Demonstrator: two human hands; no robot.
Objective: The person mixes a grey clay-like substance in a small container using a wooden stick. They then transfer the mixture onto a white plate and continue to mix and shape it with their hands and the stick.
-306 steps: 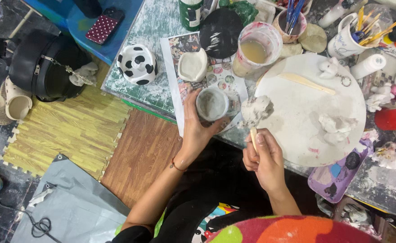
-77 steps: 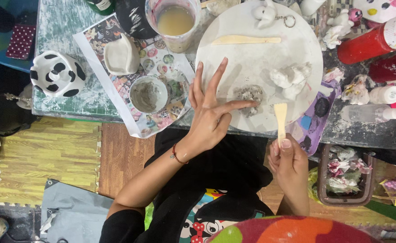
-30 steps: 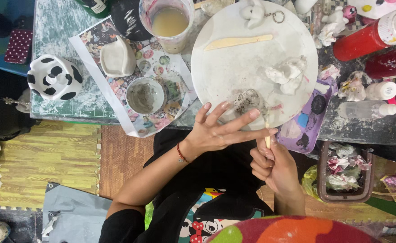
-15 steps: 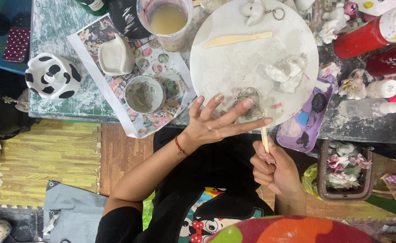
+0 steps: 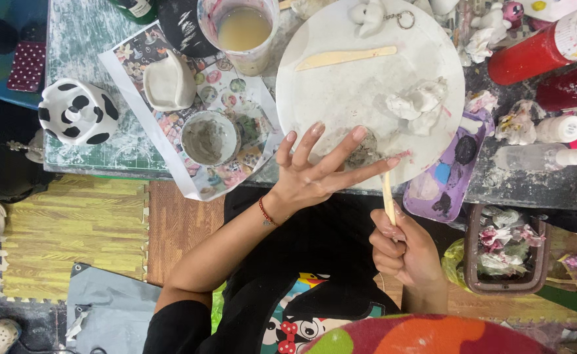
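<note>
**Splayed hand over grey clay, stick held upright**

The left hand (image 5: 308,177) hovers with fingers spread and released over the near edge of the round white board (image 5: 367,85), partly hiding a grey clay lump (image 5: 365,154); whether a fingertip touches it is hard to tell. The right hand (image 5: 403,252) is clenched around a wooden stick (image 5: 387,196), its lower end hidden in the fist. To the left on the counter (image 5: 85,39) sits a small grey-smeared cup (image 5: 210,137). A purple palette (image 5: 442,180) lies right, half under the board.
</note>
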